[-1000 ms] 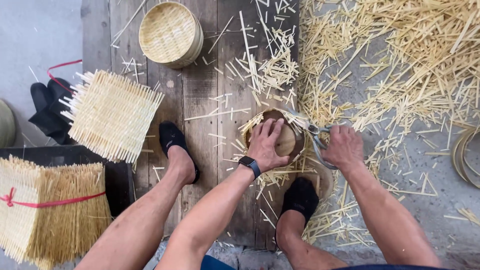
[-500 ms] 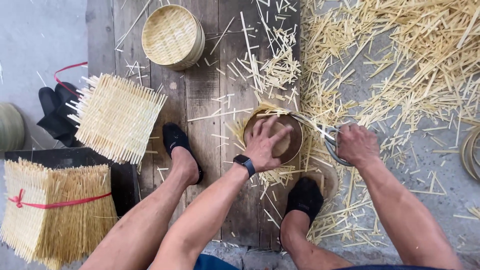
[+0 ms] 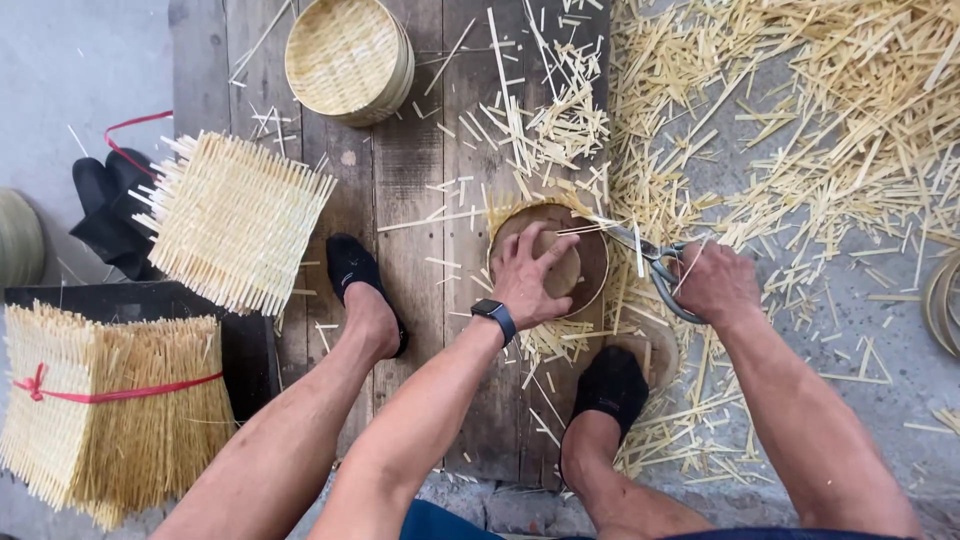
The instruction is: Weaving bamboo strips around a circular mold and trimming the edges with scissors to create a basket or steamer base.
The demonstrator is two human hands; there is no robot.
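A round wooden form (image 3: 590, 262), set near the right edge of the plank platform (image 3: 400, 200), is pressed down by the left hand (image 3: 530, 275), fingers spread. Scissors (image 3: 655, 265) are gripped in the right hand (image 3: 715, 282), blades at its rim. Trimmed bamboo slivers (image 3: 800, 130) are scattered beyond.

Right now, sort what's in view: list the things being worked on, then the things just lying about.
In hand:
- left hand pressing on the round woven piece
- right hand holding scissors at its edge
- bamboo offcuts strewn about

Lying about:
- finished round tray
- square woven mat
- mats bundled with red string
- dark item beside the planks
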